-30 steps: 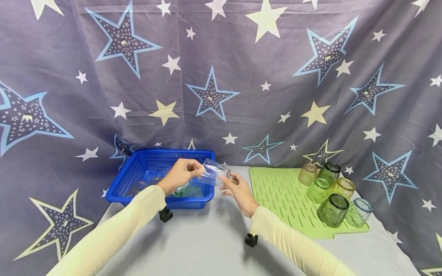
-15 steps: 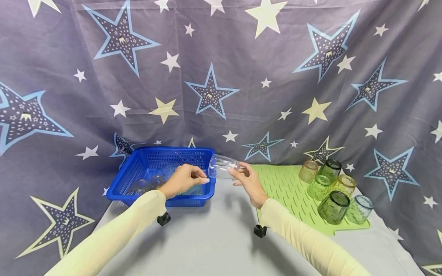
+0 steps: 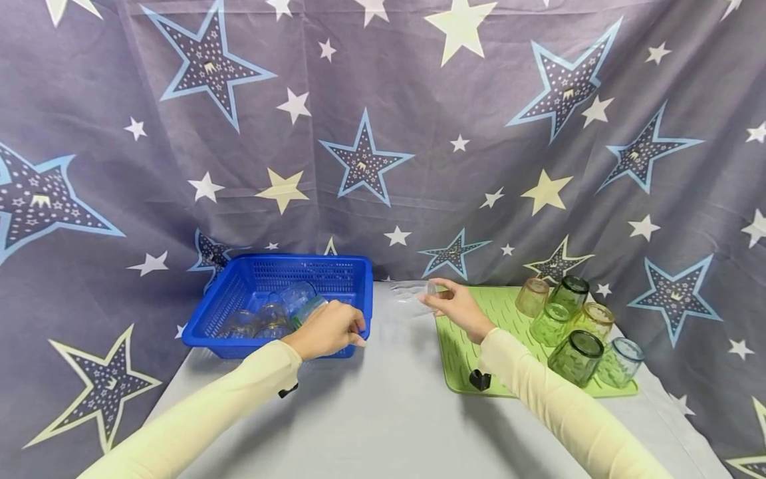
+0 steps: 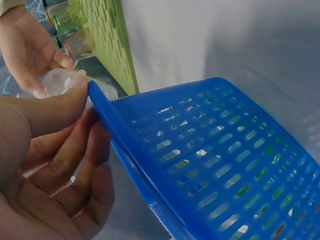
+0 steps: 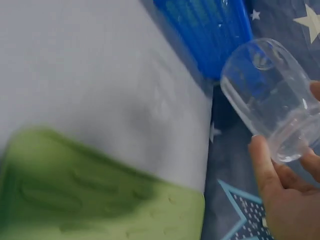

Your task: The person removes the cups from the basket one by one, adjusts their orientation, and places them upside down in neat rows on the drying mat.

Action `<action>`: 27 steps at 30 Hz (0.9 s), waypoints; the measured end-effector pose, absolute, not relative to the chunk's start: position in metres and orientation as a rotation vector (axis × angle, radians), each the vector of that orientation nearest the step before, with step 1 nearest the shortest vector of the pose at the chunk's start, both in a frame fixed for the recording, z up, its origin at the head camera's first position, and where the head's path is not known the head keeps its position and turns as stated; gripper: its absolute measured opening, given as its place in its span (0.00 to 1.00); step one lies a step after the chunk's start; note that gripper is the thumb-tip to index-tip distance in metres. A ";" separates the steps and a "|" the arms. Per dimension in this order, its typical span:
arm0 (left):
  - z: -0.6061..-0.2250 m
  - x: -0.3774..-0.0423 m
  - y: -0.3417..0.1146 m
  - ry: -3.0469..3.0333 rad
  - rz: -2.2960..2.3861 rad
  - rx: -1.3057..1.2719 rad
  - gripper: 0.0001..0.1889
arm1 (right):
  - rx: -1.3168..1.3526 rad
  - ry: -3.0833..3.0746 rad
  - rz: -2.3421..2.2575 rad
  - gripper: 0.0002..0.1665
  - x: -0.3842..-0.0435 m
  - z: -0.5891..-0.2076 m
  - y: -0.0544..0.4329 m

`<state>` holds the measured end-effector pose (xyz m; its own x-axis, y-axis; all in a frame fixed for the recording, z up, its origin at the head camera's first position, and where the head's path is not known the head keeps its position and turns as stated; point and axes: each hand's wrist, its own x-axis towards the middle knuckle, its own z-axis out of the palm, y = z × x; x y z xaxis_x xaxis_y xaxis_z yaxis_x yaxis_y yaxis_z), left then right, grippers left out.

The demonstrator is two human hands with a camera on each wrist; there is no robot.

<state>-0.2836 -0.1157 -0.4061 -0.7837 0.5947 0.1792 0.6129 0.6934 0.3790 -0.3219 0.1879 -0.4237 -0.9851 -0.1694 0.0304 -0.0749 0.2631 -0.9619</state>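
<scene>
My right hand (image 3: pixel 463 309) pinches a clear drinking glass (image 3: pixel 407 301) near its base between thumb and fingers. The glass is tilted on its side in the air, between the basket and the left edge of the green mat (image 3: pixel 479 362); its outline is blurred in the head view. In the right wrist view the glass (image 5: pixel 272 100) has its open mouth towards the basket. My left hand (image 3: pixel 329 329) is over the front right corner of the blue basket (image 3: pixel 368 293). In the left wrist view its fingers are loosely curled, the thumb close beside the basket's rim (image 4: pixel 130 155).
Several clear glasses (image 3: pixel 296 296) lie in the basket, with a greenish one (image 3: pixel 308 309) partly behind my left hand. Several tinted glasses stand grouped on the mat's right side, a dark green one (image 3: pixel 576 359) in front. Behind the table (image 3: pixel 383 426) hangs a star-patterned cloth (image 3: pixel 413 80).
My left hand let go of the clear glass and came down to the basket's front right corner. My right hand carried the glass rightwards, to the mat's left edge.
</scene>
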 end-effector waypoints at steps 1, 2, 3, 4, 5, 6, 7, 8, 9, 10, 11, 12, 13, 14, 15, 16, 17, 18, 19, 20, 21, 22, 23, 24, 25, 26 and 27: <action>-0.406 -0.283 -0.116 -2.850 -0.651 -1.007 0.11 | -0.239 2.453 -1.803 0.42 -0.322 -0.422 0.191; -0.406 -0.283 -0.116 -2.848 -0.641 -1.001 0.10 | -0.244 2.473 -1.760 0.42 -0.323 -0.421 0.195; -0.407 -0.283 -0.117 -2.848 -0.634 -0.999 0.09 | -0.247 2.488 -1.720 0.42 -0.323 -0.419 0.198; -0.407 -0.283 -0.117 -2.848 -0.624 -1.001 0.08 | -0.249 2.500 -1.688 0.42 -0.324 -0.419 0.201; -0.408 -0.283 -0.118 -2.848 -0.622 -1.008 0.07 | -0.242 2.512 -1.655 0.42 -0.325 -0.418 0.204; -0.409 -0.283 -0.119 -2.845 -0.626 -1.017 0.07 | -0.238 2.522 -1.623 0.42 -0.326 -0.417 0.207; -0.409 -0.283 -0.119 -2.843 -0.623 -1.026 0.08 | -0.235 2.536 -1.587 0.42 -0.327 -0.416 0.210; -0.410 -0.283 -0.120 -2.839 -0.624 -1.037 0.10 | -0.231 2.559 -1.548 0.42 -0.328 -0.416 0.213; -0.410 -0.284 -0.120 -2.836 -0.619 -1.046 0.12 | -0.233 2.581 -1.511 0.42 -0.329 -0.415 0.216; -0.410 -0.284 -0.121 -2.831 -0.615 -1.053 0.14 | -0.235 2.604 -1.472 0.42 -0.330 -0.415 0.218; -0.411 -0.284 -0.121 -2.824 -0.613 -1.058 0.15 | -0.239 2.642 -1.421 0.41 -0.331 -0.414 0.220; -0.411 -0.284 -0.121 -2.817 -0.609 -1.063 0.16 | -0.245 2.678 -1.369 0.41 -0.332 -0.413 0.222; -0.411 -0.284 -0.121 -2.814 -0.604 -1.064 0.17 | -0.250 2.720 -1.312 0.40 -0.333 -0.413 0.224; -0.411 -0.284 -0.122 -2.810 -0.603 -1.065 0.17 | -0.255 2.751 -1.262 0.39 -0.333 -0.412 0.226; -0.410 -0.284 -0.122 -2.808 -0.598 -1.064 0.18 | -0.262 2.773 -1.217 0.39 -0.334 -0.411 0.228; -0.410 -0.284 -0.122 -2.808 -0.595 -1.064 0.18 | -0.263 2.794 -1.171 0.39 -0.335 -0.411 0.229; -0.410 -0.284 -0.122 -2.806 -0.593 -1.063 0.18 | -0.263 2.815 -1.130 0.39 -0.336 -0.410 0.231; -0.410 -0.284 -0.122 -2.805 -0.588 -1.063 0.18 | -0.265 2.825 -1.098 0.39 -0.337 -0.409 0.233; -0.410 -0.284 -0.122 -2.804 -0.585 -1.063 0.18 | -0.267 2.835 -1.068 0.40 -0.338 -0.408 0.235; -0.410 -0.284 -0.122 -2.803 -0.582 -1.065 0.17 | -0.271 2.841 -1.043 0.40 -0.339 -0.407 0.237; -0.410 -0.283 -0.122 -2.804 -0.580 -1.066 0.17 | -0.271 2.852 -1.015 0.41 -0.341 -0.406 0.239; -0.410 -0.283 -0.122 -2.803 -0.578 -1.068 0.17 | -0.268 2.861 -0.988 0.40 -0.342 -0.405 0.242; -0.410 -0.283 -0.122 -2.802 -0.580 -1.070 0.17 | -0.271 2.870 -0.963 0.41 -0.343 -0.403 0.245; -0.410 -0.284 -0.121 -2.803 -0.581 -1.072 0.17 | -0.272 2.878 -0.936 0.40 -0.344 -0.401 0.247; -0.410 -0.284 -0.121 -2.806 -0.583 -1.070 0.16 | -0.277 2.887 -0.905 0.41 -0.345 -0.399 0.250; -0.409 -0.284 -0.121 -2.809 -0.583 -1.068 0.16 | -0.282 2.898 -0.875 0.42 -0.346 -0.397 0.253; -0.409 -0.284 -0.120 -2.811 -0.581 -1.066 0.16 | -0.282 2.910 -0.845 0.42 -0.347 -0.395 0.255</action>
